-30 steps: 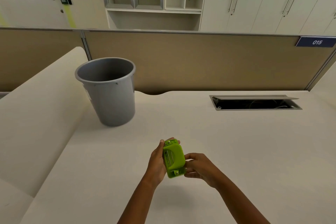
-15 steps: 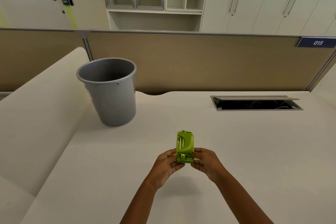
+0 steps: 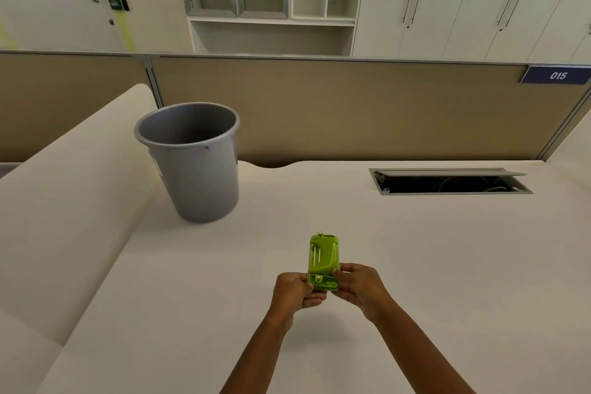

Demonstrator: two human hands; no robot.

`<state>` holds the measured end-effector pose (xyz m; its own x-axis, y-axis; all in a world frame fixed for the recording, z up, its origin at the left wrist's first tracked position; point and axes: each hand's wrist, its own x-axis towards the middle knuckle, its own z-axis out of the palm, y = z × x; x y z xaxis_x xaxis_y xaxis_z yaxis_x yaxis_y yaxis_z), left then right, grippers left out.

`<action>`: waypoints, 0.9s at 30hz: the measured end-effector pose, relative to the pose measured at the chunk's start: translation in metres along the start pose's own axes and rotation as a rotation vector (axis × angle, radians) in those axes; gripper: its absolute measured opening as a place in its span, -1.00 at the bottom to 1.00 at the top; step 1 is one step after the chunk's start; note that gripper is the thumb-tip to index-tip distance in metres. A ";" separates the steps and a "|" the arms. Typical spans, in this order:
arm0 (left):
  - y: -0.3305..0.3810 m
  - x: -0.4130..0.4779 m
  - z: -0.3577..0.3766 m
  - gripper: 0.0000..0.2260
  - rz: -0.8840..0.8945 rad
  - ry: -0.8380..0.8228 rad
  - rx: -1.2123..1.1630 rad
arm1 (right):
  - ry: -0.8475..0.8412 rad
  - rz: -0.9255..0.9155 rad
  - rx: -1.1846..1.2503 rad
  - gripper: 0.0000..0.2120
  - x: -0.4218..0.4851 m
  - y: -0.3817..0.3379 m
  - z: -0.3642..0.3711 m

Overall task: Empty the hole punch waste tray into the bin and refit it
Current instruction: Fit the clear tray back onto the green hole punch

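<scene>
A small lime-green hole punch (image 3: pixel 323 257) is held above the desk, turned so its underside faces me and its long axis points away. My left hand (image 3: pixel 295 293) pinches its near end from the left. My right hand (image 3: pixel 359 288) pinches the same end from the right. A grey plastic bin (image 3: pixel 195 166) stands upright on the desk, far left of the hands, its mouth open. I cannot tell whether the waste tray is on the punch or off it.
The cream desk (image 3: pixel 415 265) stretches right, with an open cable hatch (image 3: pixel 447 182) at the back right. A raised cream ledge (image 3: pixel 70 201) runs along the left. A tan partition (image 3: pixel 351 112) closes the back edge.
The punch has been turned from a tilted hold to pointing away from me. My left hand slid from its side down to the near end, so both hands now pinch that end.
</scene>
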<state>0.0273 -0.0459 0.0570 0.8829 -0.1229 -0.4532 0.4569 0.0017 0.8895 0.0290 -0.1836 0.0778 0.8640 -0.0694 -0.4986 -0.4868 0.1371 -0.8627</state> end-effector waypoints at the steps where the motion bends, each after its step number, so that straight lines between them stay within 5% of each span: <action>1: 0.000 0.000 0.000 -0.79 -0.001 0.011 0.002 | 0.003 -0.002 -0.003 -0.93 0.000 0.000 0.001; 16: -0.006 -0.003 0.001 -0.80 0.017 -0.055 -0.135 | -0.035 -0.004 -0.255 -0.78 -0.002 -0.010 -0.011; 22: -0.014 -0.001 0.008 -0.74 0.023 0.048 -0.085 | 0.182 -0.318 -0.519 -0.78 0.001 -0.002 -0.005; 27: -0.017 0.001 0.013 -0.74 0.022 0.064 -0.043 | 0.095 -0.242 -0.403 -0.80 0.001 0.002 -0.001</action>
<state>0.0187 -0.0594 0.0420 0.8971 -0.0588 -0.4379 0.4406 0.0467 0.8965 0.0286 -0.1847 0.0757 0.9522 -0.1447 -0.2691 -0.3007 -0.2869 -0.9096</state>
